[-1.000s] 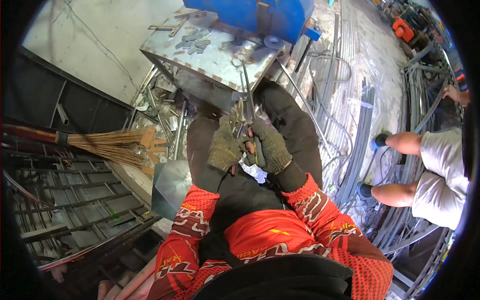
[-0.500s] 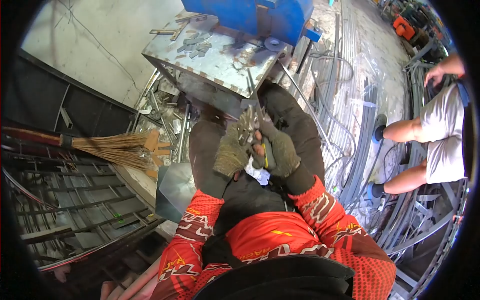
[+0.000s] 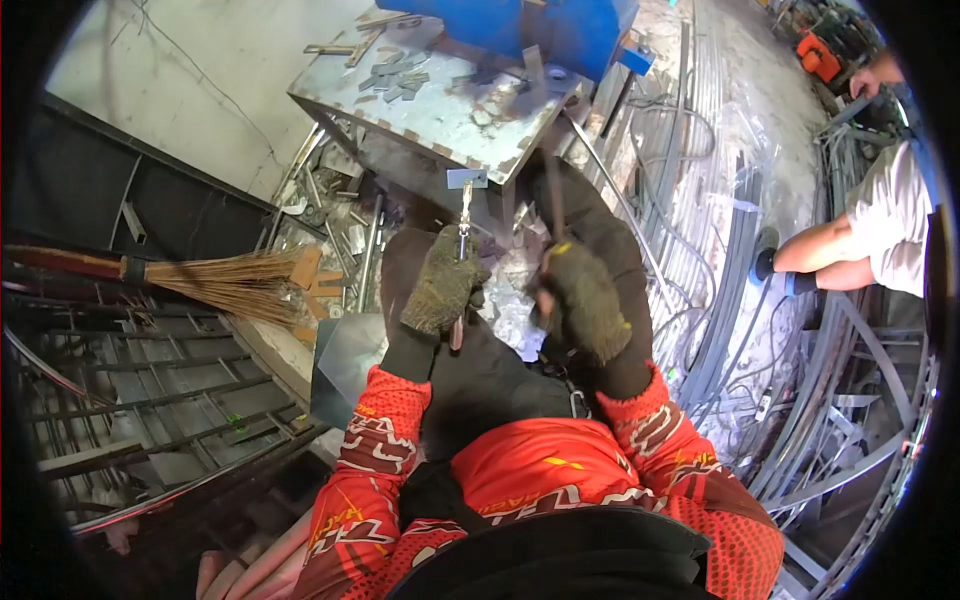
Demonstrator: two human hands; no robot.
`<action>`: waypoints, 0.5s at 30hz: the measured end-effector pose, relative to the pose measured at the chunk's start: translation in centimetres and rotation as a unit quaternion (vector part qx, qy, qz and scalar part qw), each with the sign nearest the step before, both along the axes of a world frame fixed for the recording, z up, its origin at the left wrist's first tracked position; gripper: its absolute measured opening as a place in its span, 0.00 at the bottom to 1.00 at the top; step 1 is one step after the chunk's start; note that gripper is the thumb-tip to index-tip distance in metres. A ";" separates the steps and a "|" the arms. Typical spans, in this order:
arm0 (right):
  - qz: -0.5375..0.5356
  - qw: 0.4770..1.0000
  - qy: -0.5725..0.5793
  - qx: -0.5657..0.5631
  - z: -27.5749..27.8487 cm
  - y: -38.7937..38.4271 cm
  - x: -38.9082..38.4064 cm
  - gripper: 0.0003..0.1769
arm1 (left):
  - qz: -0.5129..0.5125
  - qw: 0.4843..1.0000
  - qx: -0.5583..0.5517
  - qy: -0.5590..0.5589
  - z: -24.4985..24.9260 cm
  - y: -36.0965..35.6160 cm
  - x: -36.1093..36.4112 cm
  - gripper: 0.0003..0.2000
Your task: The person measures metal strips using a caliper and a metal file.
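Note:
My left hand [image 3: 446, 285], in a dirty knitted glove, is closed around the handles of metal locking pliers [image 3: 466, 212]. Clamped in their jaws is a small flat metal plate [image 3: 467, 179], just off the near edge of the worktable [image 3: 440, 135]. My right hand [image 3: 588, 300], gloved too and smeared by motion, grips a long narrow tool [image 3: 556, 195] that points up and away from me. Blur hides the exact kind of this tool. Its far end reaches over the table's right side.
Several small metal pieces [image 3: 395, 80] lie on the table before a blue machine [image 3: 530, 30]. A broom [image 3: 215, 285] and scrap metal [image 3: 320, 190] are at left. Long metal bars [image 3: 735, 270] cover the floor at right, where another person's legs [image 3: 820, 250] show.
My hands have moved apart. The pliers and plate now point forward at the table edge, and the long tool extends from my right hand. The other person's legs have shifted.

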State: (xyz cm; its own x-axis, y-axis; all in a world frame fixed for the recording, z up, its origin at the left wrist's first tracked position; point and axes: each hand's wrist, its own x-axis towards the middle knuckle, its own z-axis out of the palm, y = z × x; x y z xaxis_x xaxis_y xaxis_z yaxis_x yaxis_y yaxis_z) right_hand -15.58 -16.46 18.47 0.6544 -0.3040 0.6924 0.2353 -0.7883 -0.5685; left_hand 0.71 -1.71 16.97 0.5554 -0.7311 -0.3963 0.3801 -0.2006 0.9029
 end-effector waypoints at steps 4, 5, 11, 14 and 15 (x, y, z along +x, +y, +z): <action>-0.052 0.994 0.092 0.025 0.9 -1.4 0.1 0.07 | 0.016 0.998 -0.054 0.025 -0.7 0.5 -0.7 0.17; -0.043 0.945 0.154 0.285 1.1 -0.9 0.3 0.08 | 0.017 0.998 -0.057 0.026 -0.6 0.5 -0.8 0.17; -0.137 0.938 0.258 0.188 -1.5 1.5 0.5 0.15 | -0.018 0.993 -0.025 0.116 2.3 0.4 -1.8 0.17; -0.173 0.937 0.267 0.144 -1.1 -1.1 3.2 0.16 | -0.084 0.996 -0.022 0.028 0.7 0.6 -2.8 0.17; -0.190 0.927 0.290 0.139 -1.0 -3.0 4.7 0.17 | -0.086 0.996 -0.022 0.027 0.7 0.8 -3.3 0.17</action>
State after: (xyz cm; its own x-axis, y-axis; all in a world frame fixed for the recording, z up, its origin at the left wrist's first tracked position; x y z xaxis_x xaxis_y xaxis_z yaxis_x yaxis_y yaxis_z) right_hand -10.87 -19.51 17.48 0.7012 -0.7032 0.1171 -0.4394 -0.5557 -0.7058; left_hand -2.58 -0.95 17.71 0.3983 -0.8312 -0.3878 0.3923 -0.2278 0.8912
